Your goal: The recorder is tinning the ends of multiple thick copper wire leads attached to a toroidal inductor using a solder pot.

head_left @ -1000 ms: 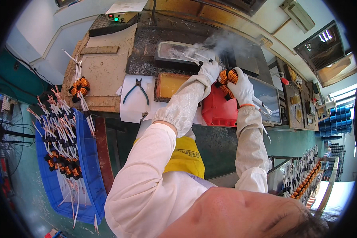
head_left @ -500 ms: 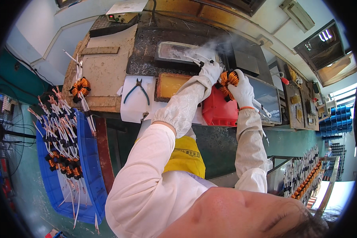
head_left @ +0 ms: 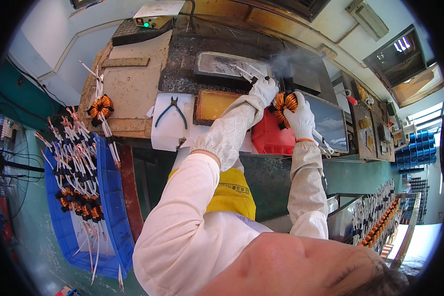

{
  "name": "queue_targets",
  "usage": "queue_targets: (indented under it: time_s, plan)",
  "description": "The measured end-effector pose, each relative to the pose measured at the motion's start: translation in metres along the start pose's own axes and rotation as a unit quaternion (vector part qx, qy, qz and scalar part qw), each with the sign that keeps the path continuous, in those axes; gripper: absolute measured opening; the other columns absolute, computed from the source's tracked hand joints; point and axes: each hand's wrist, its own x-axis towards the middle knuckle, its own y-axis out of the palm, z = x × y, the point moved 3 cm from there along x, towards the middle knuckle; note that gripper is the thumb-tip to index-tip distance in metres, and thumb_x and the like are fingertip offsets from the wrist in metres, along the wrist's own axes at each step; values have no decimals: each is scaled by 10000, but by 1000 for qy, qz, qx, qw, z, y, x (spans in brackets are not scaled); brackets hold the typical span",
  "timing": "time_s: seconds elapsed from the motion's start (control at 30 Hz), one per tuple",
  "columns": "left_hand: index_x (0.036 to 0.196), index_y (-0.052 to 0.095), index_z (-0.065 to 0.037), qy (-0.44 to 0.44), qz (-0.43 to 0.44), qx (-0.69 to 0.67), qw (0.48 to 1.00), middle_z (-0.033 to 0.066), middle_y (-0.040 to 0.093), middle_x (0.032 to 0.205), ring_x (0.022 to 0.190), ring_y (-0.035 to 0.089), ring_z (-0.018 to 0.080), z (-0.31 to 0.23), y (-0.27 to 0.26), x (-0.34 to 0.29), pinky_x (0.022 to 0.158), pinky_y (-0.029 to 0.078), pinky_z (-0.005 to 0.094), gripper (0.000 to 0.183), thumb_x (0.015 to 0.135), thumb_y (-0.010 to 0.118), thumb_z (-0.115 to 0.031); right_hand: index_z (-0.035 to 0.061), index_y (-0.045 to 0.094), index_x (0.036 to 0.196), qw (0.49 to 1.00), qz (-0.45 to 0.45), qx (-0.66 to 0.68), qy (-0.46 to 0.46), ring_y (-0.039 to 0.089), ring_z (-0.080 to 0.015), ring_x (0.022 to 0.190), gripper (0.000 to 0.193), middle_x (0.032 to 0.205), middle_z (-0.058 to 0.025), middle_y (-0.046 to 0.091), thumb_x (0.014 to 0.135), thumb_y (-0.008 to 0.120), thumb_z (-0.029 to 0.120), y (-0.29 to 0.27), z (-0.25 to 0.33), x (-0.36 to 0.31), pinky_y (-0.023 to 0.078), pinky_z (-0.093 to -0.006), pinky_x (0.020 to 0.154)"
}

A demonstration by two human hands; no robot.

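Observation:
A toroidal coil (head_left: 284, 104) wound with orange wire is gripped by my gloved right hand (head_left: 301, 117), its fingers wrapped round the far side. My gloved left hand (head_left: 265, 91) is closed on the coil's white leads (head_left: 244, 73), just left of the winding. Their tips point left over a rectangular solder pot (head_left: 217, 76) with a greyish surface; whether they touch it I cannot tell. More white leads (head_left: 323, 142) with lugs hang beside my right wrist. Under my hands stands a red plastic bin (head_left: 273, 137), and a shallow tray of amber material (head_left: 215, 104) lies near my left sleeve.
Cutting pliers (head_left: 171, 112) lie on white paper. Another coil (head_left: 101, 107) sits at the bench's left edge, above a blue crate (head_left: 116, 197) full of leaded coils. A control box (head_left: 153, 22) stands at the back left. More coils (head_left: 380, 224) line a rack at lower right.
The coil and my right hand have shifted slightly down. The lead tips have swung up a little over the pot. The smoke there has thinned.

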Motion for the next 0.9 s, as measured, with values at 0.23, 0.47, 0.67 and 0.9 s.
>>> queue_targets:
  time_s: [0.23, 0.47, 0.67, 0.9]
  plan:
    - [1066, 631, -88, -79, -229, -209, 948, 151, 558, 1204, 1105, 550, 318, 32, -52, -90, 1016, 418, 408, 246, 839, 569, -157, 167, 501, 1342, 993, -4, 88, -81, 623, -406, 1077, 651, 1199, -210, 617, 753, 730, 327, 2, -9, 3, 511, -463, 906]
    - [1108, 613, -104, -262, -108, -150, 947, 177, 517, 1337, 1239, 487, 379, 105, -91, -299, 1062, 402, 463, 347, 765, 664, -83, 120, 532, 1313, 987, 26, 151, -51, 649, -388, 1053, 672, 1108, -215, 680, 729, 741, 377, -6, -15, 1, 506, -432, 899]
    - [1130, 590, -88, -406, -147, 62, 900, 209, 503, 1314, 1221, 470, 429, 169, -133, -450, 1051, 386, 520, 377, 766, 686, -111, 138, 552, 1298, 982, -24, 173, -65, 656, -368, 1052, 614, 1117, -183, 684, 755, 740, 354, 0, -20, -4, 508, -428, 891]
    - [1376, 427, -96, -505, -80, 167, 843, 167, 398, 1424, 1313, 374, 422, 203, -162, -527, 1082, 321, 569, 769, 730, 767, -338, 143, 561, 1304, 973, -58, 222, -3, 669, -295, 1052, 576, 1149, -136, 683, 790, 761, 309, 7, -36, -21, 512, -376, 908]
